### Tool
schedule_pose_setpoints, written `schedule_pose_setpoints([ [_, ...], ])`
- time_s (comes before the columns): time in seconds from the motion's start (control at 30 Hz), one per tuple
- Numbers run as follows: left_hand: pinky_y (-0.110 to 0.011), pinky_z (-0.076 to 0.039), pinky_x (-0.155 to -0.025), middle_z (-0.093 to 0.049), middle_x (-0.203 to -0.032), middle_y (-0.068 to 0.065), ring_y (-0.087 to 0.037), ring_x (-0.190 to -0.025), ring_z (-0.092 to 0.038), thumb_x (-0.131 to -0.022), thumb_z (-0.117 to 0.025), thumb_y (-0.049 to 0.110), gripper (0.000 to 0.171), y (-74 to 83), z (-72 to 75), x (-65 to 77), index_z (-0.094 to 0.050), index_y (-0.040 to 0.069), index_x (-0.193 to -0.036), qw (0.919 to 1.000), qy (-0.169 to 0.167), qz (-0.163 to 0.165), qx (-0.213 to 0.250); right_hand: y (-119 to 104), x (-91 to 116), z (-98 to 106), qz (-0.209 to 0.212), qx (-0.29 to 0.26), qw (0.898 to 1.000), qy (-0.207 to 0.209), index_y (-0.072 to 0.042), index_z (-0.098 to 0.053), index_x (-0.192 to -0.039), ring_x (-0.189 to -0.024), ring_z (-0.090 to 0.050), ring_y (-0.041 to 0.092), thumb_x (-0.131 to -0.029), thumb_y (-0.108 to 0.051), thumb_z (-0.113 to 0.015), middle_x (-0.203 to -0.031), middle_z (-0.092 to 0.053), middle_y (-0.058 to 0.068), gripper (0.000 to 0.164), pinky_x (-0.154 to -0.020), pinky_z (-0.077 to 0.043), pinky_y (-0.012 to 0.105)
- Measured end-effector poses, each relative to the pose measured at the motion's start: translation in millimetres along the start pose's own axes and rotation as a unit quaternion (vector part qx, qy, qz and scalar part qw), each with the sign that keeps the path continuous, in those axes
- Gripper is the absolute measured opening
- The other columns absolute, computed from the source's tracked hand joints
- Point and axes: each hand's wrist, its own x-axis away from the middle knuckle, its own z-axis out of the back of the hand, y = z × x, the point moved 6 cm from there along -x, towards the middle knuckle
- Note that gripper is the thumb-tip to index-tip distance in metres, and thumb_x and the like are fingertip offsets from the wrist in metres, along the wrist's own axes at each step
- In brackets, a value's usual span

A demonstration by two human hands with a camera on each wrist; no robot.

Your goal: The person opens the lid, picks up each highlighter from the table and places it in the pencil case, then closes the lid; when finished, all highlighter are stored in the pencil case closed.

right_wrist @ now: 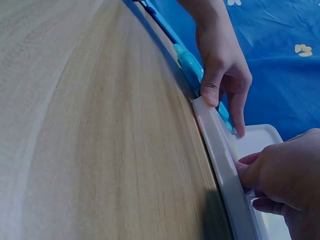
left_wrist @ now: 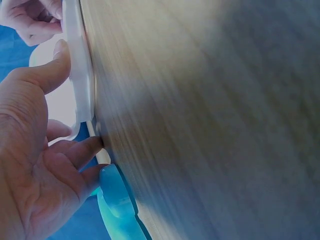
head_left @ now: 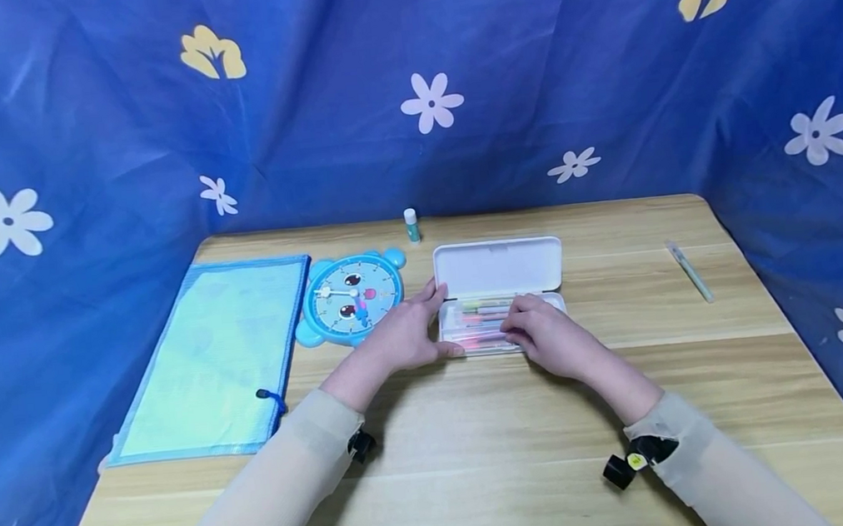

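A white pencil case (head_left: 499,268) lies with its lid raised at the back, and several coloured pens (head_left: 481,320) rest in its tray. At the case's left end my left hand (head_left: 414,330) holds it, the thumb on the front edge and a finger reaching back to the lid. Over the right part of the tray, my right hand (head_left: 551,337) has curled fingers (right_wrist: 250,172) inside the front rim. They pinch the end of a pinkish-purple pen (head_left: 484,338), though the fingertips are partly hidden in the right wrist view.
Left of the case lies a blue toy clock (head_left: 353,300), close to the left hand. Farther left is a light-blue zip folder (head_left: 211,356). A glue stick (head_left: 412,226) stands at the back, and a capped pen-like item (head_left: 690,272) lies at the right.
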Motion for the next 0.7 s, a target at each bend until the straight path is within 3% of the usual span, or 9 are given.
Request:
schedule_pose_setpoints([
  [0.3,-0.048,-0.037,-0.12,-0.018,-0.173,-0.017,-0.042,-0.147,-0.041,-0.083,-0.085,0.061,0.117,1.8,0.7,-1.4,-0.026,0.006,-0.167,0.9998,0.005,-0.01,-0.018,0.8,0.1,-0.9,0.003,-0.006,1.0,-0.031,-0.005,-0.081,-0.103,-0.093,-0.064,0.019,-0.098,-0.004,-0.076,-0.094,-0.066,-0.001,0.007,-0.084,-0.057,0.039],
  [0.7,-0.048,-0.038,-0.119,-0.019,-0.173,-0.018,-0.044,-0.146,-0.042,-0.083,-0.086,0.06,0.116,-0.3,-0.7,-1.8,-0.027,0.007,-0.167,0.9998,0.008,-0.011,-0.016,16.9,8.5,24.7,-0.025,-0.033,0.999,-0.001,-0.002,-0.079,-0.113,-0.097,-0.067,0.023,-0.098,-0.005,-0.076,-0.103,-0.07,0.005,0.015,-0.086,-0.057,0.045],
])
